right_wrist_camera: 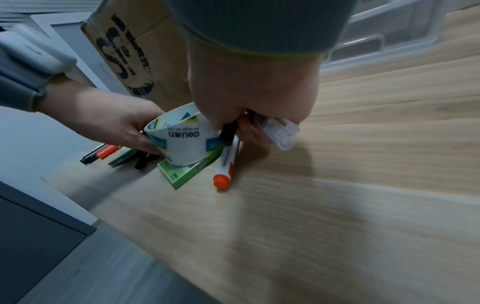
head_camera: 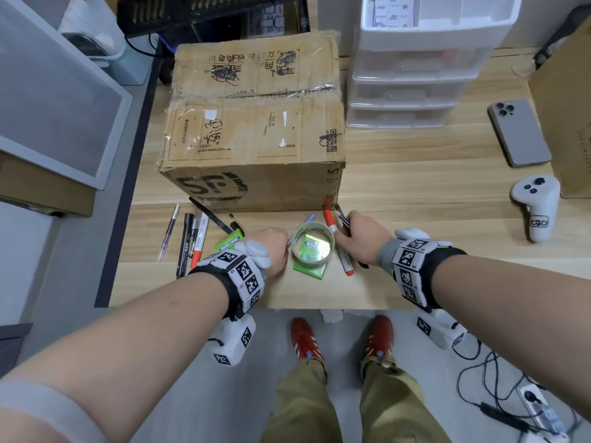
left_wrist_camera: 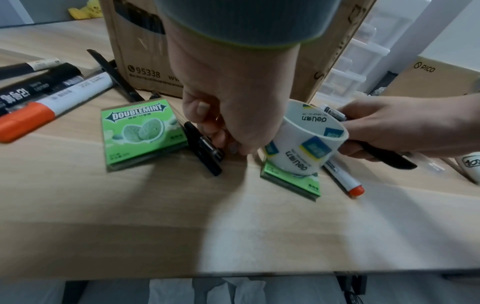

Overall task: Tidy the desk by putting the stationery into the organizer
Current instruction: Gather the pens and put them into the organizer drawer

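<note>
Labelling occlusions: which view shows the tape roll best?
Left wrist: the tape roll shows whole, printed side readable, sitting on a green gum pack. Head view looks down through its ring; right wrist shows it partly behind the right hand.

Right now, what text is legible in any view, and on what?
"DOUBLEMINT": green gum box
"deli": tape roll
"95338": cardboard box
"PICO": brown carton
Marker print, handwriting and QR code atop the cardboard box, white controller logo: too small or blurred.
</note>
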### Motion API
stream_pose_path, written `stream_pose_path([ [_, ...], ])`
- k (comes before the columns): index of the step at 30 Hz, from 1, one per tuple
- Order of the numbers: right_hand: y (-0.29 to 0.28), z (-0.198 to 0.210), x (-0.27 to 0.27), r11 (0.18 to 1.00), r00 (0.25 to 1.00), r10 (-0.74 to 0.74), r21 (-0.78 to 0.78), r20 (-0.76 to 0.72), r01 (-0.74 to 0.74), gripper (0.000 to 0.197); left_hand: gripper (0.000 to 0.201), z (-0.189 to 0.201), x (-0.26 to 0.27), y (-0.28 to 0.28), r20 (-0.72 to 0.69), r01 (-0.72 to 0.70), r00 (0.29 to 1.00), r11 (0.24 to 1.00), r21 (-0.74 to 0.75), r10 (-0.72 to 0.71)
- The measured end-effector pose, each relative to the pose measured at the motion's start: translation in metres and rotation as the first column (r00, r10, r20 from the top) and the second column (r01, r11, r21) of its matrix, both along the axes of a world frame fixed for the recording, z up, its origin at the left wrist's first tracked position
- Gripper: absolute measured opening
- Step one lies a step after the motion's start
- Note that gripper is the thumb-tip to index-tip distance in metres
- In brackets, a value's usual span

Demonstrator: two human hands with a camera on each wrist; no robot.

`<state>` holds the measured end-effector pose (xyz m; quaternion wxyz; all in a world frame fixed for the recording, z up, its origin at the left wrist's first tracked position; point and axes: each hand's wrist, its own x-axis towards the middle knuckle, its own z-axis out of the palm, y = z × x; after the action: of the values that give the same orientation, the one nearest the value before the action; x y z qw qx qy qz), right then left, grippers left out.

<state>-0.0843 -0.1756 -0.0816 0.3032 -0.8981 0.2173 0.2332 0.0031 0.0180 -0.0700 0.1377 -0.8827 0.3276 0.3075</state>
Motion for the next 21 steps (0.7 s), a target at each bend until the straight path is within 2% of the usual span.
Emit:
stream_pose_path([
  [4,0.006,-0.003,0.0,0.997,0.995,0.056,-0.055,-0.078,-0.06,0.034,0.03,0.006,-0.001,0.003,0.018,-0.016,1.0,1.0,0.015,0.016],
  [8,0.011,-0.001,0.004,0.995,0.994,0.026,-0.088,-0.105,-0.036,0.028,0.035,0.02,0.002,0.007,0.051,-0.061,0.997,0.998,0.032,0.059],
  [13,0.007,0.01,0.007,0.999,0.981,-0.025,-0.05,-0.192,0.016,0.032,0.022,0.034,0.006,0.01,0.018,-0.141,0.99,0.99,0.018,0.14],
  [17,-0.004,0.018,0.009,0.997,0.975,-0.08,0.004,-0.206,0.083,0.036,0.024,0.045,0.01,0.01,0.028,-0.127,0.992,0.991,0.042,0.126],
  [21,-0.022,0.032,0.01,0.973,0.962,-0.206,0.071,-0.18,0.221,0.035,0.033,0.053,0.016,0.003,0.049,-0.17,0.984,0.985,0.015,0.169],
])
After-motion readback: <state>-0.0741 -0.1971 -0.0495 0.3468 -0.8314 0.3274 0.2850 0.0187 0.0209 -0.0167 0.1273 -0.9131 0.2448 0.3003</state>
